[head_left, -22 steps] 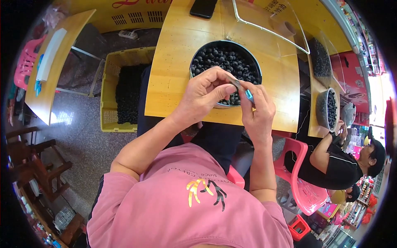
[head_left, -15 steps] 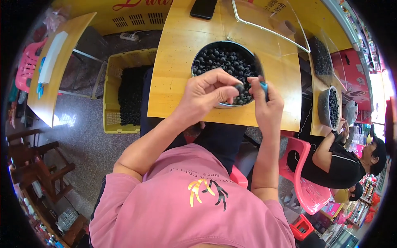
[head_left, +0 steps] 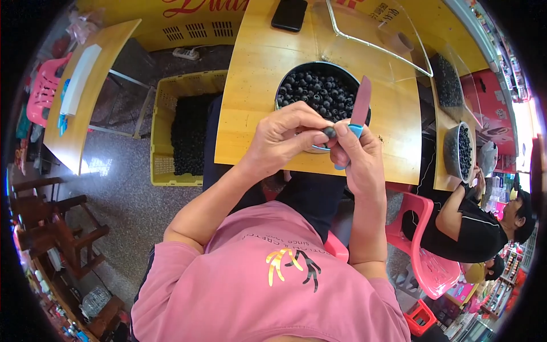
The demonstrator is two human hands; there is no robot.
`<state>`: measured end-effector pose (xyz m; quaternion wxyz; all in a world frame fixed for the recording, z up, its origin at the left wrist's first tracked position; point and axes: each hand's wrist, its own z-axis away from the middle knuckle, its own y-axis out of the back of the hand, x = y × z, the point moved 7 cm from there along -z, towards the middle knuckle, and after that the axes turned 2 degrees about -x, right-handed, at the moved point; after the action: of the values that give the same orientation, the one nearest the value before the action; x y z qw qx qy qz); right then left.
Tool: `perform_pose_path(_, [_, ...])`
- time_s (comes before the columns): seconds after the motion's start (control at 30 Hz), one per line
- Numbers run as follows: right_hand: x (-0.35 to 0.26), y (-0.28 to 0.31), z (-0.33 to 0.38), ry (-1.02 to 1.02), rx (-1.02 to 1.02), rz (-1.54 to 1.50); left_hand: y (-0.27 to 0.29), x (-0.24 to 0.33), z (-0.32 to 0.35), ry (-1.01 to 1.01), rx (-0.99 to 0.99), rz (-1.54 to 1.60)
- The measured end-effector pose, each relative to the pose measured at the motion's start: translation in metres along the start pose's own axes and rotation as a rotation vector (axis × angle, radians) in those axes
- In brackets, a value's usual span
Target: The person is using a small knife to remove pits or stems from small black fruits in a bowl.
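One small dark ball (head_left: 329,132) is pinched in the nearly closed fingers (head_left: 313,139) of the left hand (head_left: 279,134), and the right hand (head_left: 364,155) curls tight around a knife (head_left: 361,104), blade near twelve o'clock. At twelve o'clock from the ball, a bowl (head_left: 348,77) of more dark balls (head_left: 319,91) sits on the tabletop (head_left: 245,114), with a black phone (head_left: 289,15) beyond at eleven.

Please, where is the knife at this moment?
In the head view, the knife is in the right hand, right of centre, blade overlapping the bowl.
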<state>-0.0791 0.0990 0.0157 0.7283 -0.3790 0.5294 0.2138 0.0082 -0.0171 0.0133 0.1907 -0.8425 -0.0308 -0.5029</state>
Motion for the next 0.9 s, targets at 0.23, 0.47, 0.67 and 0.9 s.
perform_pose_path(0.23, [-0.013,0.039,0.003,0.117,0.118,0.183,0.113,0.039,0.026,0.062,0.506,-0.528])
perform_pose_path(0.47, [-0.004,0.068,0.007,0.086,0.220,0.229,0.140,0.052,0.020,0.020,0.379,-1.082])
perform_pose_path(0.67, [-0.001,0.062,0.006,0.089,0.222,0.270,0.023,0.014,-0.060,-0.292,-0.308,-1.147])
perform_pose_path(0.9, [0.000,0.059,0.009,0.094,0.209,0.250,0.006,-0.049,-0.090,-0.250,-0.607,-1.578])
